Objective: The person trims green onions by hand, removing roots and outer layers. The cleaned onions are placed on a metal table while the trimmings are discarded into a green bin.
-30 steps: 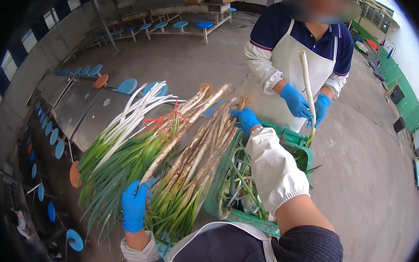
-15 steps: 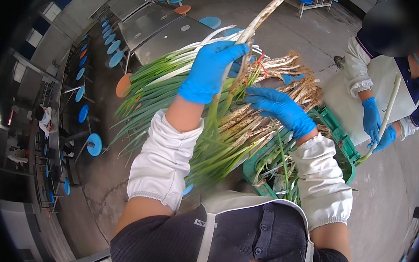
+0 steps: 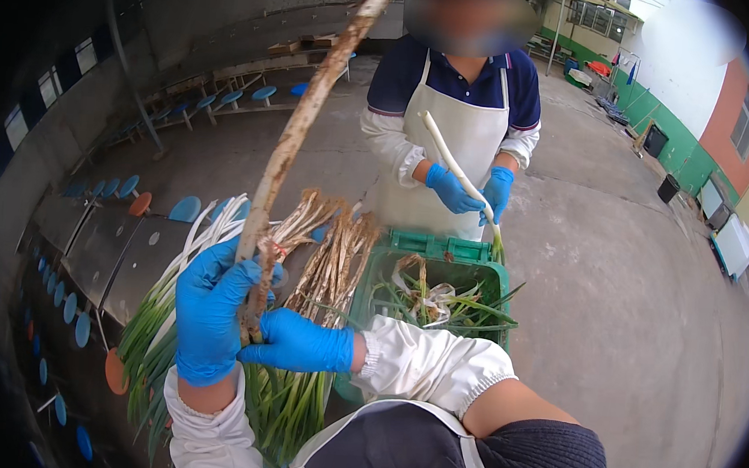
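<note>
A long green onion (image 3: 304, 122) with a white shaft stained brown by soil slants upward in front of me. My left hand (image 3: 213, 310), in a blue glove, is closed round its lower part. Below that, my right hand (image 3: 303, 343), also blue-gloved, pinches at the stalk where a brown strip of outer skin hangs; its fingertips are partly hidden. Under and behind my hands lie soil-streaked green onions (image 3: 334, 262) with roots pointing away. To their left is a pile of cleaner green onions (image 3: 185, 276) with white shafts and green leaves.
A green bin (image 3: 502, 285) holding leaf and skin scraps (image 3: 426, 304) stands right of the pile. Across it, a co-worker in a white apron (image 3: 427, 139) holds a white green onion (image 3: 452, 163) in blue gloves. Metal tables (image 3: 137, 254) with blue stools (image 3: 186, 209) are at left.
My view has swung up and to the right. My right hand has come in from beside the stalk, fingers loose, to grip its lower part. My left hand still holds the green onion.
</note>
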A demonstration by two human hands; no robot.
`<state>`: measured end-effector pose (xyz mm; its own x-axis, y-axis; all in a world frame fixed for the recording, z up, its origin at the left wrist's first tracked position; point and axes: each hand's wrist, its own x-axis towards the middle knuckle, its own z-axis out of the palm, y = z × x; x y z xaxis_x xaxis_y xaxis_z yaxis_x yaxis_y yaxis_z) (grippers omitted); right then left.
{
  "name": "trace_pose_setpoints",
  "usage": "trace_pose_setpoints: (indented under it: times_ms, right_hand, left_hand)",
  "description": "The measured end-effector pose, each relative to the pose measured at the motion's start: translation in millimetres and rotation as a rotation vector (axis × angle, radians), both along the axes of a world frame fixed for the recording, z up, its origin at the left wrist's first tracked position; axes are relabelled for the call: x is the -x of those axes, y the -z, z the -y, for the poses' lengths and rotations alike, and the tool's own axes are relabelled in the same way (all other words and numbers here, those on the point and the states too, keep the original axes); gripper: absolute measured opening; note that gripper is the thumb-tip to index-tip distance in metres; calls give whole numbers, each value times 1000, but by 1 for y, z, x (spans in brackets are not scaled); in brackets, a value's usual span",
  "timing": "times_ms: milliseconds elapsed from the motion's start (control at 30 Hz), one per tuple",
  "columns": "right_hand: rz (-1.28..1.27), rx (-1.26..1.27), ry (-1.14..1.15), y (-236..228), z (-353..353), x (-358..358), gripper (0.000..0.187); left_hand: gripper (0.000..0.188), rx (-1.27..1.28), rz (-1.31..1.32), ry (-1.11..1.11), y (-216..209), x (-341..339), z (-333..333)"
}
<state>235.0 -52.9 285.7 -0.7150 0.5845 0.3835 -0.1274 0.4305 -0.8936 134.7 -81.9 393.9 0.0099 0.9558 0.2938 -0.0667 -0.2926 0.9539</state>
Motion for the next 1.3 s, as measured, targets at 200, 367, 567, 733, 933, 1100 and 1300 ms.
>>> trace_pose_setpoints:
  times_ms: [200, 367, 567, 733, 933, 1100, 1300]
  right_hand:
    - [-262, 51, 315, -17, 37, -102, 21]
    - [-517, 416, 724, -16, 59, -193, 32]
    - [-732, 708, 780, 54, 90, -241, 43]
    - [-922, 944, 770, 89, 116, -242, 42]
    - [-1076, 980, 669, 99, 102, -226, 46]
    - [-1093, 991, 516, 72, 83, -184, 45]
    - [-832, 1276, 184, 72, 77, -136, 46]
  left_hand:
    - [69, -346, -421, 402, 14, -52, 5]
    - [82, -44, -646, 390, 144, -47, 8]
    - [56, 348, -1043, 119, 272, 15, 9]
    - [69, -19, -1038, -214, 226, -20, 0]
    - [68, 62, -303, 531, 175, -32, 21]
    - [63, 371, -56, 657, 206, -69, 25]
    - [52, 373, 306, 206, 181, -54, 13]
